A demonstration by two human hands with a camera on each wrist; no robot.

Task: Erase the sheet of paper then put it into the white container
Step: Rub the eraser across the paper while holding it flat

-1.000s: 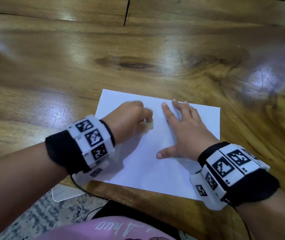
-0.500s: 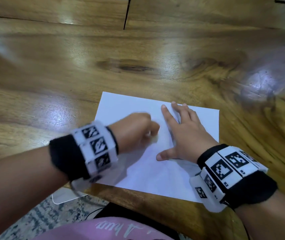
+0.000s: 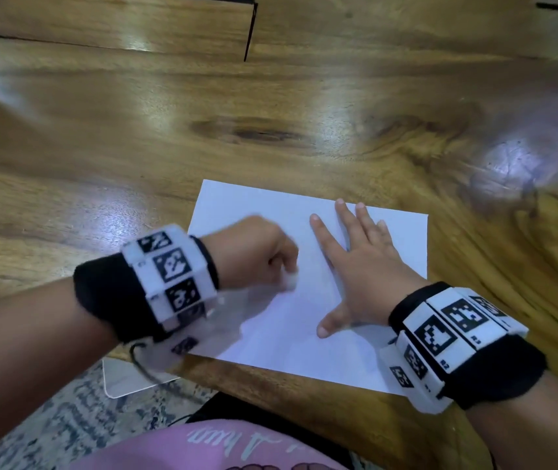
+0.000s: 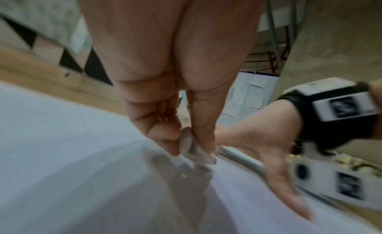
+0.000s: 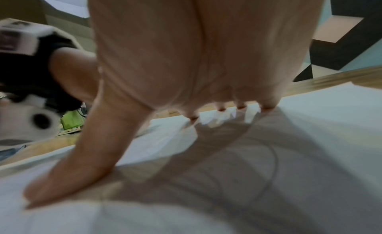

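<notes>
A white sheet of paper (image 3: 287,337) lies flat on the wooden table (image 3: 203,130) near its front edge. My left hand (image 3: 264,262) is curled round a small pale eraser (image 3: 291,282) and presses it onto the sheet's middle; the left wrist view shows the eraser (image 4: 187,143) pinched between thumb and fingers, its tip on the paper (image 4: 72,155). My right hand (image 3: 362,266) lies flat with fingers spread on the sheet's right half, holding it down. In the right wrist view the palm and thumb (image 5: 82,164) press on the paper (image 5: 310,139). No white container is in view.
The table's front edge (image 3: 304,395) runs just below the sheet. A flat white object (image 3: 128,378) lies on the patterned floor under the left wrist. A dark seam (image 3: 250,32) splits the table's far boards. Bright glare marks the table at right.
My left hand with the eraser has slid back toward me across the sheet, blurred by motion. My right hand has stayed pressed flat on the paper.
</notes>
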